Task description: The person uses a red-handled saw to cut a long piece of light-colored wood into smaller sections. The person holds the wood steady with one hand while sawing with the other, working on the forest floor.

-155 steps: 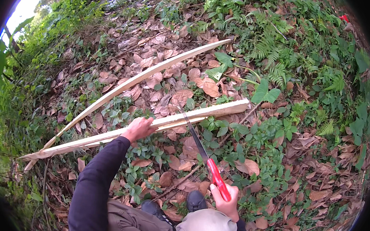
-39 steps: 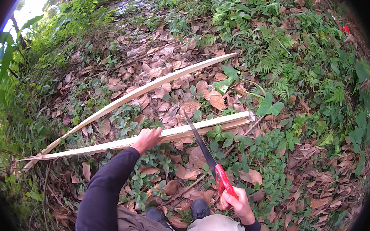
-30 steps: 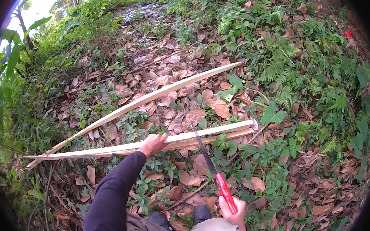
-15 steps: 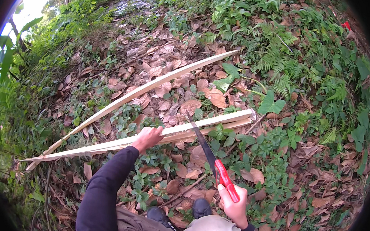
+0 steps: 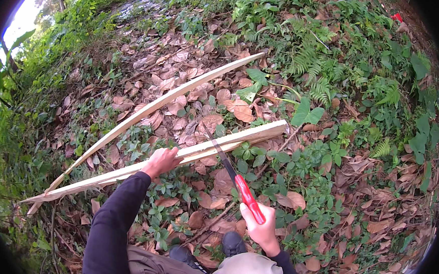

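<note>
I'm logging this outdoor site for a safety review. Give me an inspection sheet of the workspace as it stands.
Surface: sloping ground covered in dry leaves and low plants.
Job's things: near strip, pale split wood, lying flat; knife, red handle, blade tip at the strip.
Clutter: far strip lying apart; ferns.
Hands: left hand presses the near strip; right hand grips the knife.
Cables: nothing seen.
Surroundings: green brush around; person's shoe below.
</note>
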`<act>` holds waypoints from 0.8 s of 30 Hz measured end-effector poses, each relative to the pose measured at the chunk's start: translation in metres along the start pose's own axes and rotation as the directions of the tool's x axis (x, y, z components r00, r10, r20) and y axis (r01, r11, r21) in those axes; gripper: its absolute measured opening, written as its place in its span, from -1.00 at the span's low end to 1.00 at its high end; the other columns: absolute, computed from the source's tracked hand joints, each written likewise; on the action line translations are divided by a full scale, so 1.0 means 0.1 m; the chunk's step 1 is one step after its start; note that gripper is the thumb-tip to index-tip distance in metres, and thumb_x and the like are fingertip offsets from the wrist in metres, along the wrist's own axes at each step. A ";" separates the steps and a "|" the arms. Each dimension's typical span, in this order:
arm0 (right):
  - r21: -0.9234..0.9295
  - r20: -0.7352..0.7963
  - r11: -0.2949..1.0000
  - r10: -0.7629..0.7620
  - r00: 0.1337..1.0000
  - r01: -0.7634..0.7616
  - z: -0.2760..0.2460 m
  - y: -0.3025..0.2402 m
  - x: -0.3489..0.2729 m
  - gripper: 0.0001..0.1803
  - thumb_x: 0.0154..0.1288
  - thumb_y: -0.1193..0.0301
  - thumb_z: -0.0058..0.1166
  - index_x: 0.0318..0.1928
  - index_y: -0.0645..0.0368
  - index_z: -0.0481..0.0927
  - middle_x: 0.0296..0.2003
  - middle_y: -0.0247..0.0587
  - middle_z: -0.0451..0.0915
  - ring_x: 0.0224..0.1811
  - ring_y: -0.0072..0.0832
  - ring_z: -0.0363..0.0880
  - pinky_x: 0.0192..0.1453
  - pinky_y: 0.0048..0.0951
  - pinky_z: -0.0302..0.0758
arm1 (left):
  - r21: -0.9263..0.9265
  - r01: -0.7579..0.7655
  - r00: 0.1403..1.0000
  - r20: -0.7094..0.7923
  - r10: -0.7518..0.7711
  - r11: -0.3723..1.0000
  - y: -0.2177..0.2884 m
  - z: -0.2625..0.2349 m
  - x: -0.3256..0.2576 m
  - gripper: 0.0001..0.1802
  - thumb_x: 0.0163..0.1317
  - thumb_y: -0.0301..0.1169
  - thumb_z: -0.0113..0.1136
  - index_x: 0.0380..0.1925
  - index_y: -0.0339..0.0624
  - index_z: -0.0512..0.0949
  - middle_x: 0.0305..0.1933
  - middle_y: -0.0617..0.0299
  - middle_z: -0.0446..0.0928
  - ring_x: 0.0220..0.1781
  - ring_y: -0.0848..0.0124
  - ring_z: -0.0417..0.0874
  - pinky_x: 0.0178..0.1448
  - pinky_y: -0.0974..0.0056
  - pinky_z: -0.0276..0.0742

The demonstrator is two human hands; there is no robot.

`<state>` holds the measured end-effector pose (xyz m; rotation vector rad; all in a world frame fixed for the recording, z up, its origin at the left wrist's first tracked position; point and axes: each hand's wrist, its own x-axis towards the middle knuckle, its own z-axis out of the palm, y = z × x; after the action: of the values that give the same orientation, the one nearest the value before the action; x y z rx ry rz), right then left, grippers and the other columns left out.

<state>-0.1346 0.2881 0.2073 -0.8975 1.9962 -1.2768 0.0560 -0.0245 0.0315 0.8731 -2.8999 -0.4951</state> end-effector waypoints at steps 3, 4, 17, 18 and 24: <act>-0.036 0.060 0.999 0.023 0.998 -0.021 0.01 0.01 -0.10 -0.64 0.31 0.39 0.26 -0.60 0.24 0.48 -0.76 -0.38 0.35 -0.70 -0.69 0.24 -0.60 -0.42 0.16 | 0.002 0.011 1.000 0.008 -0.011 1.000 -0.05 0.03 -0.07 -0.59 0.28 -0.09 0.24 -0.32 -0.25 0.46 -0.57 -0.15 0.58 -0.46 -0.14 0.67 -0.35 -0.11 0.58; -0.041 0.065 0.999 0.027 0.998 -0.024 -0.02 0.02 -0.16 -0.63 0.30 0.39 0.26 -0.61 0.23 0.47 -0.77 -0.39 0.34 -0.71 -0.69 0.24 -0.60 -0.41 0.16 | 0.009 0.017 1.000 0.017 -0.017 1.000 -0.01 0.01 -0.08 -0.59 0.30 -0.07 0.22 -0.32 -0.25 0.45 -0.57 -0.13 0.58 -0.46 -0.14 0.67 -0.35 -0.10 0.59; 0.180 0.057 0.964 0.190 0.980 -0.197 -0.16 0.40 -0.66 -0.79 0.28 0.46 0.22 -0.51 0.24 0.57 -0.70 -0.51 0.42 -0.64 -0.77 0.33 -0.58 -0.53 0.21 | 0.056 0.045 0.999 -0.017 -0.044 0.997 -0.23 0.10 -0.03 -0.55 0.33 -0.02 0.20 -0.31 -0.25 0.45 -0.60 -0.10 0.57 -0.50 -0.12 0.66 -0.38 -0.09 0.58; 0.200 0.040 0.960 0.192 0.981 -0.196 -0.22 0.44 -0.68 -0.79 0.28 0.47 0.21 -0.50 0.25 0.58 -0.70 -0.50 0.43 -0.65 -0.76 0.34 -0.58 -0.54 0.22 | 0.055 0.031 0.999 -0.037 -0.029 0.998 -0.21 0.10 0.00 -0.55 0.33 -0.02 0.19 -0.32 -0.25 0.45 -0.61 -0.09 0.57 -0.50 -0.11 0.66 -0.38 -0.08 0.58; -0.013 0.085 1.000 0.012 0.996 -0.011 -0.08 0.12 -0.34 -0.68 0.27 0.47 0.21 -0.61 0.22 0.45 -0.75 -0.37 0.38 -0.70 -0.70 0.33 -0.60 -0.45 0.21 | 0.080 0.035 0.999 0.029 -0.037 0.996 -0.09 0.06 0.03 -0.60 0.32 -0.10 0.22 -0.29 -0.25 0.42 -0.58 -0.13 0.57 -0.46 -0.11 0.67 -0.33 -0.07 0.59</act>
<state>-0.1237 0.3230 0.2031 -0.9290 1.9423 -1.2012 0.0573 -0.0314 0.0224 0.9382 -2.9546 -0.4015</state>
